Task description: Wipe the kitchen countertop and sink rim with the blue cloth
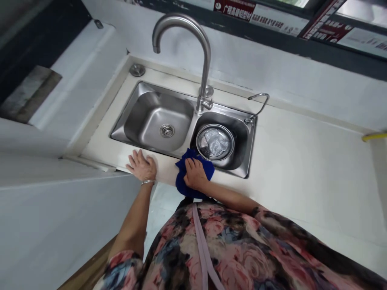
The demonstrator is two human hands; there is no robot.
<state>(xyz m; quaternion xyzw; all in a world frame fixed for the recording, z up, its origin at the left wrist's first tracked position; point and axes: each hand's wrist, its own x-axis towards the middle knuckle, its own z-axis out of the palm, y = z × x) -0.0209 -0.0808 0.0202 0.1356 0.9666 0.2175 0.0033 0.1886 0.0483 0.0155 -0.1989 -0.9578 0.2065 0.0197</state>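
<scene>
My left hand (141,166) lies flat on the front strip of the pale countertop (302,161), fingers spread, with a bracelet at the wrist. It holds nothing. To its right, my right hand (195,173) presses and grips a blue cloth (183,185) at the front edge of the sink. The cloth is bunched under the fingers and hangs over the counter edge. Just beyond it, in the right basin, sits a round steel strainer basket (231,151) with crumpled clear plastic (217,141) inside. The left basin (151,117) shows its drain.
A tall curved faucet (207,60) rises behind the divider between the basins. A thin small tap (263,104) stands at the sink's right back corner. A round metal cover (137,70) lies at the back left. White walls close in on the left, and a yellow pipe (375,137) juts in at the right.
</scene>
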